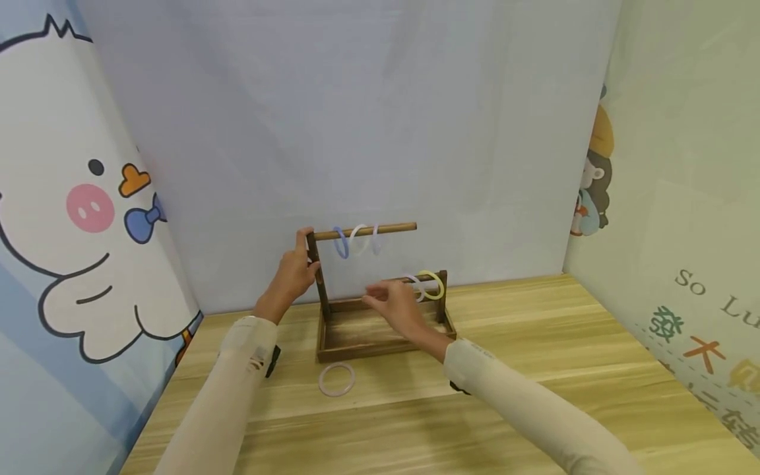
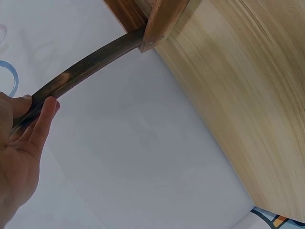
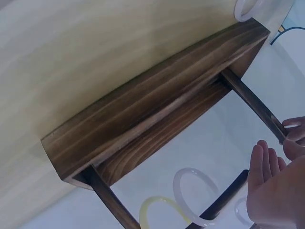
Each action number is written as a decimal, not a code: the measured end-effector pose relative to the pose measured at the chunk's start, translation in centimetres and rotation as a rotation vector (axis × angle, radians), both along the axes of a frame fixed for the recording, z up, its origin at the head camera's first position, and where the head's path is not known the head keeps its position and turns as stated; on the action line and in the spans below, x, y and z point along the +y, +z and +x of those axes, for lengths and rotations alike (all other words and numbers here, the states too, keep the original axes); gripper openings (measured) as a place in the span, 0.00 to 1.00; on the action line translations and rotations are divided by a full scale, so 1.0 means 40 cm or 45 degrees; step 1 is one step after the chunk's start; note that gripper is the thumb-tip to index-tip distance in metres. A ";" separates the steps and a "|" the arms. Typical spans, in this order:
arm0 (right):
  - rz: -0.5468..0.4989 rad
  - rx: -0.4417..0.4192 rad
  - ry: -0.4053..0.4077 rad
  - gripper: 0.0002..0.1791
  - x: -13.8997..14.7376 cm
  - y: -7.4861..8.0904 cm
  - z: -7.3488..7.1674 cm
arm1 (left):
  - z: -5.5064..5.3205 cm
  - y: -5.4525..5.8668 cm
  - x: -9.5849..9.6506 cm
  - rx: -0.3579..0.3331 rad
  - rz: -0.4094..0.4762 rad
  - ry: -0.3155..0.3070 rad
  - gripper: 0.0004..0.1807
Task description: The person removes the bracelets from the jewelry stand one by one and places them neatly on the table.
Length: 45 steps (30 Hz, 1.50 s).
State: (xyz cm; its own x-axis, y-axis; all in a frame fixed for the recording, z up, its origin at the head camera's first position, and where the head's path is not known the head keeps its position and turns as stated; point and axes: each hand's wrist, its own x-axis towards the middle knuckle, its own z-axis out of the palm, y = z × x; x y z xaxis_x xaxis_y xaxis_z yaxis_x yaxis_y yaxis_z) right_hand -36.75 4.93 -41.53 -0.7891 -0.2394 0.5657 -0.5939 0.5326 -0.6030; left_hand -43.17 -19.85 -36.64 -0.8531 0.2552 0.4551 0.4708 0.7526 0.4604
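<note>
A dark wooden rack (image 1: 323,284) with two horizontal bars stands on the table. My left hand (image 1: 292,272) grips its tall left post near the top, thumb and fingers around the wood (image 2: 71,78). On the upper bar (image 1: 400,227) hang a blue ring (image 1: 340,243), a white ring (image 1: 351,239) and a pale purple ring (image 1: 375,239). A lavender ring (image 3: 177,191) and a yellow ring (image 1: 440,285) hang on the lower bar (image 3: 228,193). Beside that bar's free end is my right hand (image 1: 396,305), fingers extended and nothing held.
A pinkish ring (image 1: 336,380) lies on the wood-grain table (image 1: 510,389) in front of the rack's tray base (image 1: 380,353). Behind the rack hangs a plain pale cloth (image 1: 487,165). Printed cartoon sheets stand at left (image 1: 35,198) and right (image 1: 671,231).
</note>
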 end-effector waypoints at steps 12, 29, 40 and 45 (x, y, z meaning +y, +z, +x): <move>-0.147 0.080 -0.107 0.12 0.032 0.060 -0.048 | -0.004 0.005 0.003 0.019 -0.014 0.015 0.41; -0.175 0.086 -0.170 0.17 0.034 0.074 -0.106 | -0.007 -0.012 -0.008 0.036 -0.034 0.037 0.41; -0.254 0.055 -0.160 0.21 0.027 0.101 -0.125 | -0.007 -0.008 -0.004 0.044 -0.008 0.020 0.41; -0.255 0.060 -0.142 0.21 0.022 0.105 -0.134 | -0.006 -0.007 -0.004 0.042 -0.001 0.021 0.41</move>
